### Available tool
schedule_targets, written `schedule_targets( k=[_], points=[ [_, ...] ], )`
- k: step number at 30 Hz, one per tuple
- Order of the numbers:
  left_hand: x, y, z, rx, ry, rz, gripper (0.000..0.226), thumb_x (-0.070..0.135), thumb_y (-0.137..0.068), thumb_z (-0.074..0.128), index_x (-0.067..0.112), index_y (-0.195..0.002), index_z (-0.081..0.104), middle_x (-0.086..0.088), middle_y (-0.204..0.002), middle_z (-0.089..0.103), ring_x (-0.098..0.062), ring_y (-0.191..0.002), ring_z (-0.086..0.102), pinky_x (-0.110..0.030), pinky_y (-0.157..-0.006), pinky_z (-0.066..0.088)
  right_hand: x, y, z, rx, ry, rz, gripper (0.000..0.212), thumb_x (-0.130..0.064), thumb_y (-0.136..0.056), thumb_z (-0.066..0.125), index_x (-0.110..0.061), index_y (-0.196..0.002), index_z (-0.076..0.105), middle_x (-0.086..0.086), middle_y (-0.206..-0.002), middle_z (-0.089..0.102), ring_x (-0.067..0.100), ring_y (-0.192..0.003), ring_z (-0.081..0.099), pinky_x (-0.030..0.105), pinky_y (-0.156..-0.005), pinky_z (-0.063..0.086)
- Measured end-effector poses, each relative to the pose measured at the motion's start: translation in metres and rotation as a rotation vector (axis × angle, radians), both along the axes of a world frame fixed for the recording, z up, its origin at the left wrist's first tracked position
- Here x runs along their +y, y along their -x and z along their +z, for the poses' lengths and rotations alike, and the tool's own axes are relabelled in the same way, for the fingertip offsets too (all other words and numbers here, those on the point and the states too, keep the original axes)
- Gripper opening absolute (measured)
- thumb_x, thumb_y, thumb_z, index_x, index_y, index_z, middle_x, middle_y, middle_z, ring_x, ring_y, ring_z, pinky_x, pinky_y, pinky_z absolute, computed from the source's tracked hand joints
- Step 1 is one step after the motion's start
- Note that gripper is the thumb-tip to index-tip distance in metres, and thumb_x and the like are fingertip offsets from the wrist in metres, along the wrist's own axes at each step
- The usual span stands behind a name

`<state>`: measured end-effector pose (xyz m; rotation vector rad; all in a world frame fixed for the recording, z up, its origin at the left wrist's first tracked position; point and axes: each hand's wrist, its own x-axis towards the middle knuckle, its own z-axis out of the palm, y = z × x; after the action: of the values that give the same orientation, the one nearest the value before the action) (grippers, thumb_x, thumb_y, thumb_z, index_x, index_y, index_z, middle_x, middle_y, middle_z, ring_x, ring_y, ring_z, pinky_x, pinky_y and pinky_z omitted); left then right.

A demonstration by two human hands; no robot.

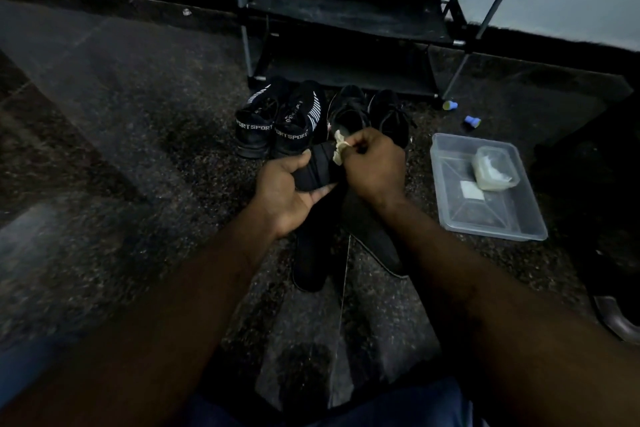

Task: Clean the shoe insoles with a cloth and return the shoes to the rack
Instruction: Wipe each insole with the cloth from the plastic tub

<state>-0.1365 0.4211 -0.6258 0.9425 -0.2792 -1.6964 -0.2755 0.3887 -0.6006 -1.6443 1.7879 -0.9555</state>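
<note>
My left hand (287,191) grips a black insole (320,166) from below, its far end lifted. My right hand (372,163) pinches a small pale cloth (340,147) against the insole's top edge. Two more black insoles lie on the floor under my hands, one (310,260) straight ahead and one (375,236) angled right. A pair of black sport shoes (277,121) with white lettering and a pair of plain black shoes (370,113) stand on the floor in front of the black shoe rack (346,17).
A clear plastic tray (485,215) at the right holds a small lidded tub (495,168) and a white square. Two small blue caps (450,105) lie near the rack's right leg. A dark object sits at the far right edge.
</note>
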Motion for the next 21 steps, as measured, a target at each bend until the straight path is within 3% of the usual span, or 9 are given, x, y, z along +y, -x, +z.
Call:
schedule_targets(
  k=[3, 5, 7, 10, 12, 14, 16, 21],
  points=[
    [0.003, -0.004, 0.004, 0.035, 0.047, -0.099, 0.051, 0.038, -0.103, 0.045, 0.000, -0.133, 0.061, -0.017, -0.134, 0.065, -0.032, -0.126, 0.062, -0.048, -0.112, 0.046, -0.001, 0.003, -0.002, -0.058, -0.019, 0.018, 0.005, -0.027, -0.087, 0.070, -0.024, -0.090, 0.073, -0.007, -0.088, 0.076, 0.015, -0.088, 0.071, 0.039, -0.085, 0.058],
    [0.003, -0.008, 0.006, 0.031, 0.042, -0.119, 0.064, 0.056, -0.098, 0.050, -0.001, -0.122, 0.064, -0.016, -0.117, 0.071, -0.029, -0.108, 0.069, -0.044, -0.103, 0.052, 0.000, 0.003, -0.003, -0.057, -0.019, 0.042, 0.004, -0.027, -0.089, 0.070, -0.024, -0.088, 0.073, -0.005, -0.090, 0.076, 0.017, -0.090, 0.071, 0.040, -0.086, 0.058],
    [0.003, -0.011, 0.005, 0.028, 0.015, -0.112, 0.074, 0.065, -0.093, 0.055, -0.003, -0.122, 0.063, -0.016, -0.113, 0.070, -0.027, -0.101, 0.069, -0.041, -0.096, 0.054, 0.002, 0.001, -0.004, -0.066, -0.014, 0.075, 0.010, -0.025, -0.089, 0.072, -0.028, -0.080, 0.069, -0.005, -0.087, 0.076, 0.016, -0.087, 0.071, 0.040, -0.085, 0.058],
    [0.001, -0.010, 0.002, 0.012, 0.004, -0.134, 0.062, 0.049, -0.101, 0.051, -0.005, -0.130, 0.065, -0.017, -0.130, 0.067, -0.026, -0.110, 0.069, -0.037, -0.100, 0.054, 0.006, -0.005, -0.008, -0.055, 0.006, 0.149, 0.017, -0.023, -0.088, 0.074, -0.031, -0.075, 0.066, -0.007, -0.081, 0.075, 0.012, -0.079, 0.070, 0.039, -0.081, 0.058],
    [0.001, -0.008, 0.003, 0.038, 0.008, -0.171, 0.045, 0.032, -0.104, 0.045, -0.001, -0.111, 0.075, -0.015, -0.115, 0.074, -0.024, -0.102, 0.073, -0.034, -0.095, 0.058, 0.008, -0.008, -0.012, -0.036, 0.025, 0.196, 0.010, -0.024, -0.086, 0.074, -0.029, -0.079, 0.069, -0.010, -0.078, 0.074, 0.010, -0.076, 0.070, 0.038, -0.078, 0.059],
    [0.000, -0.007, 0.000, 0.044, 0.014, -0.205, 0.035, 0.018, -0.102, 0.042, 0.002, -0.102, 0.073, -0.012, -0.099, 0.075, -0.023, -0.090, 0.073, -0.032, -0.086, 0.060, 0.009, -0.010, -0.014, -0.018, 0.054, 0.222, 0.003, -0.025, -0.085, 0.073, -0.026, -0.084, 0.071, -0.010, -0.079, 0.074, 0.012, -0.075, 0.069, 0.039, -0.075, 0.059],
    [0.000, -0.006, -0.003, -0.022, 0.014, -0.211, 0.032, 0.007, -0.099, 0.038, 0.003, -0.109, 0.068, -0.011, -0.096, 0.074, -0.023, -0.086, 0.072, -0.030, -0.080, 0.060, 0.008, -0.011, -0.017, -0.020, 0.094, 0.187, 0.001, -0.023, -0.086, 0.072, -0.023, -0.085, 0.071, -0.009, -0.080, 0.073, 0.013, -0.077, 0.069, 0.040, -0.075, 0.058],
    [-0.003, -0.002, -0.011, -0.083, 0.089, -0.212, 0.054, -0.006, -0.094, 0.029, 0.002, -0.140, 0.056, -0.017, -0.116, 0.071, -0.026, -0.097, 0.072, -0.033, -0.081, 0.060, 0.003, -0.012, -0.020, -0.001, 0.159, 0.119, 0.001, -0.021, -0.087, 0.070, -0.021, -0.087, 0.071, -0.006, -0.085, 0.073, 0.016, -0.081, 0.068, 0.040, -0.076, 0.057]
  ],
)
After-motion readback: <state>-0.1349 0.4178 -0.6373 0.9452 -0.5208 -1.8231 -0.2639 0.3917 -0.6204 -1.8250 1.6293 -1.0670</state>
